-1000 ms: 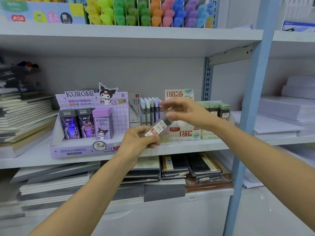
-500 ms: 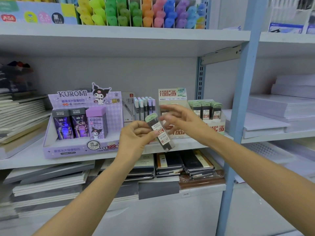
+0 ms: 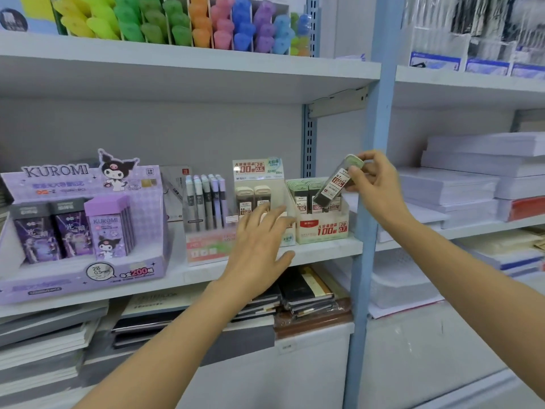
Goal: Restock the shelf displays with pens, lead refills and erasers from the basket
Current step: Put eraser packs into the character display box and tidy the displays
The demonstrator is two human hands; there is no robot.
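Now that the left hand [image 3: 259,243] has let go and hangs with fingers spread at centre frame, the right hand [image 3: 374,187] alone pinches the lead refill case [image 3: 334,185], tilted, right of centre just above the green display box [image 3: 321,231]; slotting it in there looks imminent.

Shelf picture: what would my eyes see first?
The rainbow-coloured pens along the top shelf pop first. Then comes the purple Kuromi display box on the middle shelf's left. The right hand holds a lead refill case over the green-topped refills at the shelf's right end.
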